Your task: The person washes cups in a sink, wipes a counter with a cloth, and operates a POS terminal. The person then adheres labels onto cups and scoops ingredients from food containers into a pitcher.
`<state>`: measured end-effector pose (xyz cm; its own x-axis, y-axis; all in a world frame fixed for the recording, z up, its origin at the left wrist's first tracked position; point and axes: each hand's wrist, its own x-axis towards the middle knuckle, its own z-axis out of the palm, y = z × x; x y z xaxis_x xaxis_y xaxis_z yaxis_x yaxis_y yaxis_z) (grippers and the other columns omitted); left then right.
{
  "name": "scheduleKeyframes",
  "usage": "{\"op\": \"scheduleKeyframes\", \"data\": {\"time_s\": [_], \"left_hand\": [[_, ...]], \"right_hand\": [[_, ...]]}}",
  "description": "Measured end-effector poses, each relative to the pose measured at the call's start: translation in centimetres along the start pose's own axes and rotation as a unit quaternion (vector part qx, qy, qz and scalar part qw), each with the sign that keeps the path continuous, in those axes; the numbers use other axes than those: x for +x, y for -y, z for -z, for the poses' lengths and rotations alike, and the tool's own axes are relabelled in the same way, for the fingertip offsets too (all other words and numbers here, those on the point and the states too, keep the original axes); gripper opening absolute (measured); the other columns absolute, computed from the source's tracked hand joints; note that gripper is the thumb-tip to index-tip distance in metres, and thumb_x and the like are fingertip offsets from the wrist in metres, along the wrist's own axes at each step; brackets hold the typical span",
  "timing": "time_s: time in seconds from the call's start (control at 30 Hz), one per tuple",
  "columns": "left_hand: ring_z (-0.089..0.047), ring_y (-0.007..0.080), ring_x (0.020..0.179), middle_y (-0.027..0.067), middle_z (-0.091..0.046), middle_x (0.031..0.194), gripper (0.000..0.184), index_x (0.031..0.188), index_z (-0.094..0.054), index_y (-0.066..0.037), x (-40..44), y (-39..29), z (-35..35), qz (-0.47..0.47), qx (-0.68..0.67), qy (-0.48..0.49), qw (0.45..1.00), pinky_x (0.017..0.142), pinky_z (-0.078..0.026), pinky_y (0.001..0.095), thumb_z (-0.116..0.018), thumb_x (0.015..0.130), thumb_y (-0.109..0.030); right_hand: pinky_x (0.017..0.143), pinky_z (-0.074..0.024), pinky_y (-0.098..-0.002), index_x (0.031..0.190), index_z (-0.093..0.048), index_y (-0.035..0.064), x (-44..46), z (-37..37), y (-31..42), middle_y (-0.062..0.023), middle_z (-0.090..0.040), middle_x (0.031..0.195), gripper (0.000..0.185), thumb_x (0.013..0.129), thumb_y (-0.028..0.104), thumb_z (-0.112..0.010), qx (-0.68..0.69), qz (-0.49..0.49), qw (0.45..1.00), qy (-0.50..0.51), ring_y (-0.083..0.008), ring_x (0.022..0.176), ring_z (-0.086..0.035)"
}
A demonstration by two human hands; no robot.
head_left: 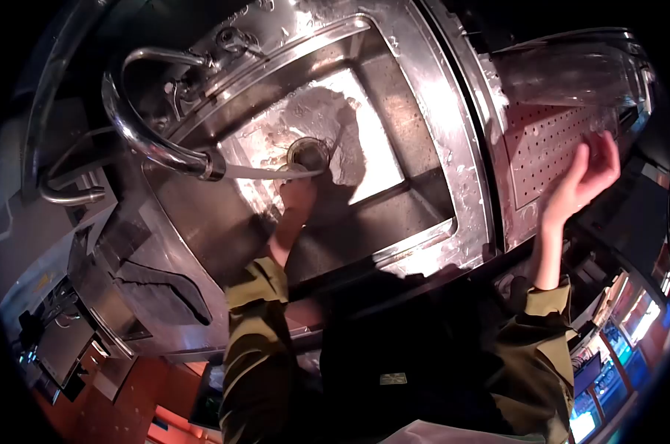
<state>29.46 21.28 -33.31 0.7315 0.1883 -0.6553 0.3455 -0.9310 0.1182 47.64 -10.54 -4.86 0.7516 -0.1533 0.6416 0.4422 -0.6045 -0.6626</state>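
Note:
My left hand (298, 195) is down inside the steel sink (413, 194), its fingers closed beside the round drain (307, 154). What it grips, if anything, I cannot make out. A stream of water (265, 172) runs from the curved chrome faucet (150, 144) and passes just beyond the knuckles. My right hand (587, 177) is raised over the perforated metal drain tray (542, 144) to the right, holding nothing, thumb and loosely curved fingers apart. Just past it stands a large clear container (572, 74).
A dark cloth-like piece (165, 288) lies on the steel counter left of the sink. A second, thinner spout (72, 194) curves down at the far left. Faucet handles (176, 92) sit at the back rim. Lit shelves (638, 318) stand at the lower right.

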Motion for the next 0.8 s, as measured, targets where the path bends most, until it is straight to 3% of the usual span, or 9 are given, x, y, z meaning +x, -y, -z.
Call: {"op": "scheduleKeyframes", "data": {"time_s": [0.03,0.07,0.17,0.23,0.3,0.43,0.67,0.73,0.8], "left_hand": [[-0.060,0.0287,0.087,0.0138,-0.060,0.099,0.040,0.111,-0.052,-0.008,-0.7,-1.0,0.5,-0.009,0.065,0.034,0.997,0.069,-0.048,0.0423,-0.055,0.078,-0.031],[-0.061,0.0257,0.080,0.0138,-0.062,0.084,0.022,0.086,-0.062,-0.007,-2.0,-1.1,-0.7,-0.092,0.133,-0.115,0.980,0.067,-0.048,0.0400,-0.054,0.077,-0.026],[-0.059,0.0235,0.085,0.0115,-0.061,0.088,0.016,0.083,-0.063,-0.009,-4.7,-3.0,1.5,-0.173,0.182,-0.095,0.963,0.071,-0.047,0.0379,-0.054,0.078,-0.021],[-0.056,0.0220,0.090,0.0087,-0.059,0.089,0.013,0.084,-0.063,-0.009,-4.6,-3.5,3.2,-0.168,0.199,-0.146,0.954,0.073,-0.046,0.0377,-0.054,0.077,-0.017],[-0.056,0.0222,0.092,0.0071,-0.059,0.090,0.015,0.085,-0.063,-0.009,-4.3,-3.1,4.5,-0.163,0.187,-0.198,0.948,0.074,-0.046,0.0378,-0.054,0.076,-0.015],[-0.059,0.0225,0.084,0.0094,-0.061,0.083,0.012,0.079,-0.064,-0.008,-4.7,-2.9,4.2,-0.216,0.177,-0.203,0.938,0.070,-0.046,0.0366,-0.056,0.074,-0.015],[-0.062,0.0230,0.069,0.0101,-0.064,0.074,0.010,0.079,-0.061,-0.003,-4.1,0.5,5.8,-0.148,-0.217,-0.256,0.930,0.066,-0.048,0.0384,-0.054,0.075,0.001],[-0.061,0.0194,0.070,0.0084,-0.064,0.076,0.013,0.089,-0.059,-0.003,-3.7,1.6,3.7,-0.119,-0.484,-0.196,0.844,0.068,-0.048,0.0347,-0.052,0.079,0.001],[-0.058,0.0152,0.076,0.0044,-0.061,0.081,0.021,0.104,-0.052,-0.003,-4.0,2.3,4.4,-0.018,-0.714,-0.061,0.697,0.072,-0.047,0.0284,-0.049,0.084,0.002]], "right_hand": [[0.089,-0.0374,-0.0326,0.116,-0.039,-0.0026,-1.4,-0.8,0.9,-0.0130,-0.046,0.111,0.035,0.086,0.010,-0.053,0.038,-0.016,0.998,0.042,-0.0200,0.102,-0.045],[0.088,-0.0376,-0.0334,0.114,-0.041,-0.0022,-2.2,-2.0,2.1,-0.0132,-0.047,0.109,0.033,0.084,0.007,-0.053,0.032,-0.003,0.993,0.110,-0.0213,0.101,-0.046],[0.087,-0.0381,-0.0316,0.110,-0.047,0.0008,-4.4,-6.1,4.5,-0.0130,-0.048,0.108,0.030,0.081,0.009,-0.054,0.014,0.046,0.954,0.296,-0.0221,0.098,-0.048],[0.085,-0.0387,-0.0331,0.106,-0.048,0.0008,-5.8,-9.1,5.6,-0.0147,-0.047,0.104,0.029,0.078,0.005,-0.055,0.124,-0.012,0.906,0.404,-0.0247,0.097,-0.049],[0.082,-0.0406,-0.0384,0.100,-0.049,0.0011,-7.2,-11.4,6.2,-0.0176,-0.049,0.096,0.029,0.071,0.001,-0.055,0.122,0.006,0.889,0.442,-0.0333,0.093,-0.050],[0.082,-0.0412,-0.0384,0.101,-0.050,0.0022,-10.8,-14.4,5.2,-0.0164,-0.049,0.096,0.024,0.077,0.003,-0.053,0.074,-0.030,0.847,0.526,-0.0336,0.094,-0.050],[0.060,-0.0497,-0.0383,0.108,-0.054,0.0037,-16.2,-18.2,1.5,-0.0247,-0.056,0.099,0.032,0.078,0.007,-0.046,0.066,-0.192,0.719,0.665,-0.0295,0.078,-0.059],[0.057,-0.0506,-0.0351,0.111,-0.054,0.0061,-17.9,-18.8,0.4,-0.0206,-0.058,0.100,0.033,0.081,0.011,-0.044,0.067,-0.253,0.692,0.672,-0.0243,0.076,-0.059],[0.057,-0.0506,-0.0339,0.113,-0.054,0.0069,-18.6,-18.9,1.3,-0.0184,-0.059,0.099,0.033,0.082,0.013,-0.044,0.076,-0.353,0.650,0.669,-0.0221,0.075,-0.059]]}}
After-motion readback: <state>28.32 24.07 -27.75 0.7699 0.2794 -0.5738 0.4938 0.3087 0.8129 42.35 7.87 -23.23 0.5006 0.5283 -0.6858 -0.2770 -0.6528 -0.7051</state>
